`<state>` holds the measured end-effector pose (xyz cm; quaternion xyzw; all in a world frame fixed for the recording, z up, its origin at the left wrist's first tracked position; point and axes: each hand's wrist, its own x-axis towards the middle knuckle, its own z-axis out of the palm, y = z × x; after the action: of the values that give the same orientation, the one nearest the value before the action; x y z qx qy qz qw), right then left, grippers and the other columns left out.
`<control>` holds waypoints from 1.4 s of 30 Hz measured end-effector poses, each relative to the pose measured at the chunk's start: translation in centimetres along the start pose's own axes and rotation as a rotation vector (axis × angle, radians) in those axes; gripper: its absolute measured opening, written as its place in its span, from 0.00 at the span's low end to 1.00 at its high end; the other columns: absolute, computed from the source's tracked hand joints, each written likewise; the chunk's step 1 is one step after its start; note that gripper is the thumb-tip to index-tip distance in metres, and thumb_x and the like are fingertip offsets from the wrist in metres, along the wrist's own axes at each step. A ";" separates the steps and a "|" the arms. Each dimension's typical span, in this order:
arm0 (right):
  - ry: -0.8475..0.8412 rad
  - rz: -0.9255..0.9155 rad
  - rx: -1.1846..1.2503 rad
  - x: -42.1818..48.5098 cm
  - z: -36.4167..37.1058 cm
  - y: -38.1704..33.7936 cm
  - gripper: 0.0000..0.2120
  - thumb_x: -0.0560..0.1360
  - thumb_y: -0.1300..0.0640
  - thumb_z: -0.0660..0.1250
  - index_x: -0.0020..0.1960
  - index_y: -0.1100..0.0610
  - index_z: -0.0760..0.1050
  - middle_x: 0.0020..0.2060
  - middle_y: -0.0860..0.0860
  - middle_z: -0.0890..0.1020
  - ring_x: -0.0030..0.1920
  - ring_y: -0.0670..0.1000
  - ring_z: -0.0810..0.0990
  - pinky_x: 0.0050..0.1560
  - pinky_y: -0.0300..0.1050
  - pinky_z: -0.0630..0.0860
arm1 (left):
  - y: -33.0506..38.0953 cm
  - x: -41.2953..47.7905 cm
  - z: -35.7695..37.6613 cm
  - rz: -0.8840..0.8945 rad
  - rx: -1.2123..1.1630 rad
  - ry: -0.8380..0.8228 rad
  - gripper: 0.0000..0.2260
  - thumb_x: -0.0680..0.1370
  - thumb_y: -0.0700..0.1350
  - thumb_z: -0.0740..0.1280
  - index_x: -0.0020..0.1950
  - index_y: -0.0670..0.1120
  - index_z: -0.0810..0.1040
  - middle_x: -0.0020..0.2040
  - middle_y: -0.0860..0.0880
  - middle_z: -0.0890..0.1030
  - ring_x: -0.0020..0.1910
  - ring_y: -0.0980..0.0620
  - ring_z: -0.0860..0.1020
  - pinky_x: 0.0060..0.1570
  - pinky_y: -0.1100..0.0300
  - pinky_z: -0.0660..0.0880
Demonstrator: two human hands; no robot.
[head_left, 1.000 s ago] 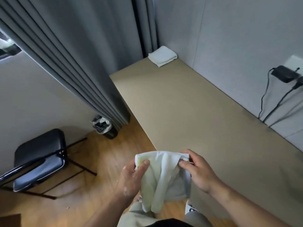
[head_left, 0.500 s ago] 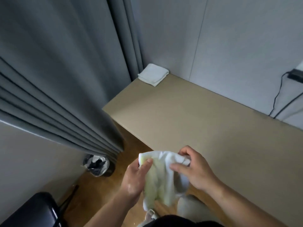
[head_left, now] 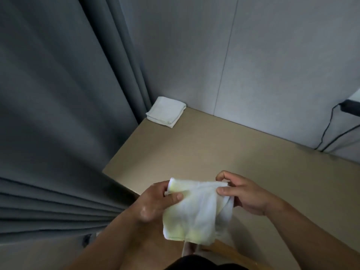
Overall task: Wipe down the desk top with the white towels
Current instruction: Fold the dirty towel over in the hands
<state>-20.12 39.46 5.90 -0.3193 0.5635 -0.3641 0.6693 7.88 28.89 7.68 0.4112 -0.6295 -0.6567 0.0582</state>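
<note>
A folded towel (head_left: 166,111) lies on the desk's (head_left: 204,152) far left corner, beside the curtain (head_left: 68,114).

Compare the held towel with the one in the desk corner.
The held towel hangs loose and crumpled, pinched by left hand and right hand; the corner towel lies neatly folded on the desk. The held towel shows yellowish patches; the corner towel looks plain white. Both are white cloth.

View swung up: chair and bin out of frame, folded towel (head_left: 166,112) now mid-picture. Left hand (head_left: 155,201) and right hand (head_left: 247,195) have drawn apart, spreading the held towel (head_left: 194,211) wider, now over the counter (head_left: 214,152) edge.
</note>
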 end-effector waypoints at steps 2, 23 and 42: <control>0.028 0.026 0.009 2.1 -0.4 -0.6 0.14 0.68 0.51 0.76 0.52 0.52 0.80 0.45 0.63 0.76 0.44 0.58 0.76 0.39 0.46 0.72 | 0.1 2.2 -1.6 -0.022 -0.045 -0.055 0.14 0.79 0.52 0.74 0.62 0.48 0.84 0.59 0.46 0.87 0.59 0.44 0.85 0.62 0.44 0.81; 0.501 -0.167 -0.334 19.5 -10.7 -12.7 0.10 0.75 0.58 0.71 0.54 0.47 0.83 0.49 0.48 0.87 0.51 0.51 0.85 0.56 0.51 0.80 | 10.1 32.6 -14.2 0.171 0.463 -0.115 0.11 0.78 0.46 0.76 0.59 0.54 0.82 0.52 0.56 0.85 0.51 0.56 0.83 0.49 0.64 0.80; 0.683 -0.336 -1.088 26.7 -7.5 -0.3 0.18 0.75 0.64 0.65 0.60 0.49 0.80 0.65 0.48 0.80 0.67 0.55 0.77 0.62 0.53 0.77 | 0.9 40.5 -17.3 0.447 0.869 -0.321 0.13 0.84 0.45 0.64 0.67 0.51 0.81 0.66 0.58 0.81 0.63 0.56 0.79 0.67 0.65 0.71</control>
<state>-24.92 16.50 -8.97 -0.5617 0.7901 -0.2077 0.1306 -8.46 -8.82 -8.20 0.1468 -0.9178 -0.3609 -0.0766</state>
